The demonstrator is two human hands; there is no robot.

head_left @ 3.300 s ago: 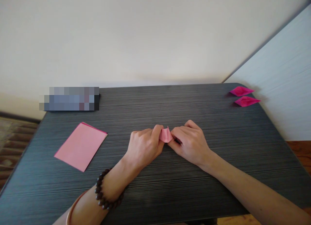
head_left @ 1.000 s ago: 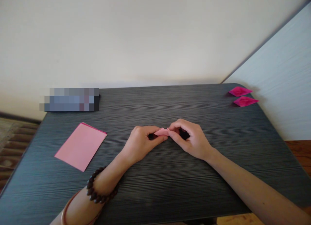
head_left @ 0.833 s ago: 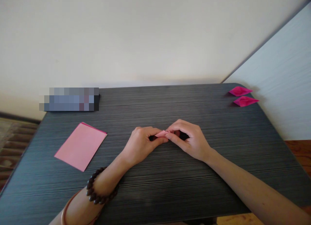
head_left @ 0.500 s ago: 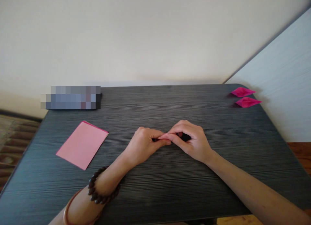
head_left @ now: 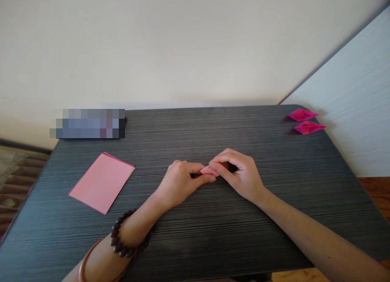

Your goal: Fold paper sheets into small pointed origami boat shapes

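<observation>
A small folded piece of pink paper (head_left: 207,170) is pinched between my two hands above the middle of the dark table. My left hand (head_left: 179,182) grips its left end between thumb and fingers, and a dark beaded bracelet circles that wrist. From the other side, my right hand (head_left: 239,172) holds the paper with its thumb on top and the index finger curled behind. Most of the paper's folds are covered by my fingers.
A stack of square pink paper (head_left: 103,184) lies on the dark table (head_left: 189,241) to the left. Behind it is a blurred-out box-like object (head_left: 91,125). Two magenta folded paper shapes (head_left: 303,115) sit near the far right corner. A pale wall (head_left: 183,46) borders the back.
The pink paper has turned so that more of its flat face shows. My right hand has shifted slightly left and up, its thumb now lying across the paper. My left hand stays nearly still.
</observation>
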